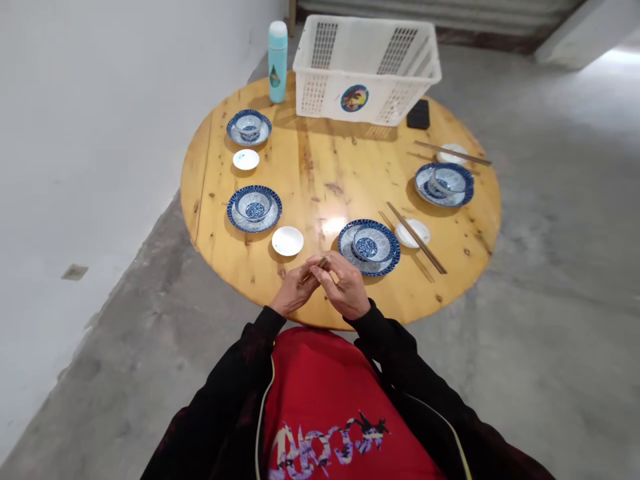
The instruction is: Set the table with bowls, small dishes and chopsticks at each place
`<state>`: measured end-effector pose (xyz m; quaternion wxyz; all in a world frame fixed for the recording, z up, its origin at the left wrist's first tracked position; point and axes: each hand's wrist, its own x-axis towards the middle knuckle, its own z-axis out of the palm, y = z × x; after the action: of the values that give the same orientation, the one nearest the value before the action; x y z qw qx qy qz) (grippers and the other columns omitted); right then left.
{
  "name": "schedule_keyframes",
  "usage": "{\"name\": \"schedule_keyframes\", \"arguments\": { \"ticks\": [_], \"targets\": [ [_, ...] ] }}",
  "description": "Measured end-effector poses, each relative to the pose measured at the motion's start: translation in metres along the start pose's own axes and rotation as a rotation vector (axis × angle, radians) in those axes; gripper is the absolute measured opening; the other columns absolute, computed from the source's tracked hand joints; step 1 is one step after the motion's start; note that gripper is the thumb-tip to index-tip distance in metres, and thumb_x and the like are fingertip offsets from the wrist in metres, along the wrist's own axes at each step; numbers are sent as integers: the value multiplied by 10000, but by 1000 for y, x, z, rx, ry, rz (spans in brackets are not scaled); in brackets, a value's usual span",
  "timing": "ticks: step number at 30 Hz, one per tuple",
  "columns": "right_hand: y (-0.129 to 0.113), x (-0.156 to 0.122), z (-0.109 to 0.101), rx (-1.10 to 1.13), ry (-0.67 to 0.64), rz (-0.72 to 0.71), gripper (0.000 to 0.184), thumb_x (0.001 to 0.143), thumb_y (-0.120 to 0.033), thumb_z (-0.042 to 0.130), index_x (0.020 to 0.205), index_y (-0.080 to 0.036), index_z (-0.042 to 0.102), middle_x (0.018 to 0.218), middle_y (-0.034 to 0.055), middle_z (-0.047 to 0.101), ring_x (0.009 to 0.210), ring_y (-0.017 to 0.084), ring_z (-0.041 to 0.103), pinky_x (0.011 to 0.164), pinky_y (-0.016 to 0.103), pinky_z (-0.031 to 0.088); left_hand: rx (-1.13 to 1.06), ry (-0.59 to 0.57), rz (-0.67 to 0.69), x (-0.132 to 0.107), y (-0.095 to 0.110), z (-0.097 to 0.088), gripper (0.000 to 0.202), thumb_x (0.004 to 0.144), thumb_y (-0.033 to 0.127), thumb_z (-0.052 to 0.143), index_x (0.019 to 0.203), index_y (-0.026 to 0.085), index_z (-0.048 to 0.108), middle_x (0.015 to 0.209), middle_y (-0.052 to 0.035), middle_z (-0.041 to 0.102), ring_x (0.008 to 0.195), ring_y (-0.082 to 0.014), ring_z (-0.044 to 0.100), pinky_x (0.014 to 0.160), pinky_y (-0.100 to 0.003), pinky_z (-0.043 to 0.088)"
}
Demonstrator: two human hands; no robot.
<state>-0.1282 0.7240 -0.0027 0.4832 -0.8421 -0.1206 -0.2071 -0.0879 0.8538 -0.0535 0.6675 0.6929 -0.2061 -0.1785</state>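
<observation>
My left hand [294,293] and my right hand [345,288] meet above the near edge of the round wooden table [320,167]. Both are closed together on a pair of brown chopsticks [316,268], of which only a short end shows between the fingers. Just beyond my hands lie a small white saucer [287,241] on the left and a blue patterned plate with a bowl [369,245] on the right.
Three more blue plate-and-bowl settings [255,207] [249,127] [444,183] ring the table, with small white saucers and two laid pairs of chopsticks [416,237]. A white plastic basket [367,69], a teal bottle [278,61] and a black object [419,114] stand at the far side. A white wall runs along the left.
</observation>
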Motion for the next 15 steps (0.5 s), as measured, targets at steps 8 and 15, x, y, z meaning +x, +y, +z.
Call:
{"name": "schedule_keyframes", "arguments": {
  "ticks": [8, 15],
  "targets": [
    [-15, 2, -1, -91, 30, 46, 153, 949, -289, 571, 999, -231, 704, 974, 88, 731, 961, 244, 688, 872, 399, 553, -123, -88, 38, 0, -3, -7, 586, 829, 712, 604, 921, 144, 713, 955, -105, 733, 874, -214, 650, 830, -321, 506],
    [-24, 5, -5, -164, 102, 52, 147, 927, -264, 598, 1035, -254, 697, 986, 68, 733, 954, 243, 689, 867, 409, 551, -93, -98, 41, 3, -2, -15, 514, 854, 653, 603, 833, 147, 689, 792, -42, 667, 764, -173, 582, 752, -289, 493]
  ]
}}
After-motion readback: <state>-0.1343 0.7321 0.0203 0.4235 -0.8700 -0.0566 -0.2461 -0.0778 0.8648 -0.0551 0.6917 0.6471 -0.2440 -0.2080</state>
